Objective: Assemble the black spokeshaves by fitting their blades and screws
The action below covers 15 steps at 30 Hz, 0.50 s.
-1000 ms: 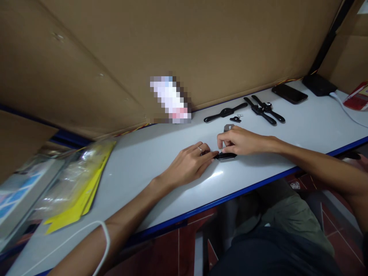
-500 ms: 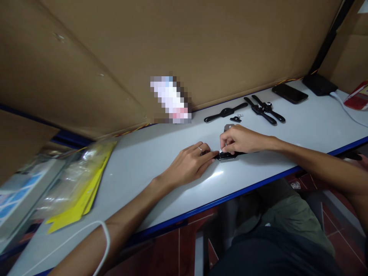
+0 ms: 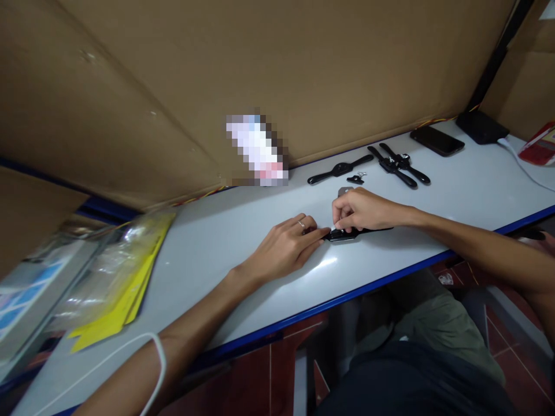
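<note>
A black spokeshave [image 3: 344, 236] lies flat on the white table in front of me, its middle and part of its right handle showing. My left hand [image 3: 291, 240], with a ring on one finger, presses on its left handle, the fingers closed over it. Over the tool's middle, my right hand [image 3: 350, 210] is bent into a pinch on some small part that the fingers hide. A grey metal blade [image 3: 346, 190] with a hole sticks out just behind the right hand. Beyond it sit a small black clamp piece [image 3: 355, 179] and tiny silver screws [image 3: 362, 174].
Another spokeshave body [image 3: 341, 169] and a pair of spokeshaves [image 3: 399, 166] lie along the back. Farther right are a phone [image 3: 437, 141], a black box [image 3: 482, 127] with a white cable and a red item [image 3: 538, 147]. Yellow sheets with clear plastic [image 3: 130, 283] occupy the left.
My right hand has shifted very slightly over the spokeshave, and more of the right handle shows beneath the wrist. My left hand stays in place.
</note>
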Each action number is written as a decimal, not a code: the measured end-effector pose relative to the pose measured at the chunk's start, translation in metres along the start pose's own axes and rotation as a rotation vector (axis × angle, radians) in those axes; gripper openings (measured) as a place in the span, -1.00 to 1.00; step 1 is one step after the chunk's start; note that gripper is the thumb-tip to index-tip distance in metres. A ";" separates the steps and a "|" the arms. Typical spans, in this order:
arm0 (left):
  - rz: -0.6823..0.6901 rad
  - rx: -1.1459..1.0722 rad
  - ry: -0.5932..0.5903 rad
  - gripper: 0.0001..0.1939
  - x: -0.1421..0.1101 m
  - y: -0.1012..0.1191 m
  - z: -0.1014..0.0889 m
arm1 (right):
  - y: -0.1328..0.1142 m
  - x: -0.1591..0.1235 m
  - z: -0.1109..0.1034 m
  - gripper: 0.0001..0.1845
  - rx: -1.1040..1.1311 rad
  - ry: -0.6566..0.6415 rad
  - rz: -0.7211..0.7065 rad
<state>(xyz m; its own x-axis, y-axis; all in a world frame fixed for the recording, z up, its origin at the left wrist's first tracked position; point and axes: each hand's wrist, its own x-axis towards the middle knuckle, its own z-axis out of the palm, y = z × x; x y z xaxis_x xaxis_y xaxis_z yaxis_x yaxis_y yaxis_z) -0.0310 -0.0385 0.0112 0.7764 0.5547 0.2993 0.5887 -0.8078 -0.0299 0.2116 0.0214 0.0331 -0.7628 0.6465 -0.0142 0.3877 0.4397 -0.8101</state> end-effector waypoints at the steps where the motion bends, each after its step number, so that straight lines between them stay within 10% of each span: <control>1: -0.005 -0.002 -0.003 -0.70 0.000 0.000 0.000 | 0.001 0.000 0.000 -0.94 0.022 -0.008 0.008; 15: -0.015 -0.007 0.003 -0.69 0.000 -0.001 0.000 | -0.010 -0.006 -0.004 -0.74 -0.544 0.082 -0.121</control>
<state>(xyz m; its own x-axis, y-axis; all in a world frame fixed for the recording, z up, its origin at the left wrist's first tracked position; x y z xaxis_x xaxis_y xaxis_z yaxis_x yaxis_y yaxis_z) -0.0319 -0.0380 0.0109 0.7666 0.5663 0.3027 0.5989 -0.8006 -0.0189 0.2145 0.0152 0.0437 -0.7839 0.6085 0.1236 0.5276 0.7576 -0.3842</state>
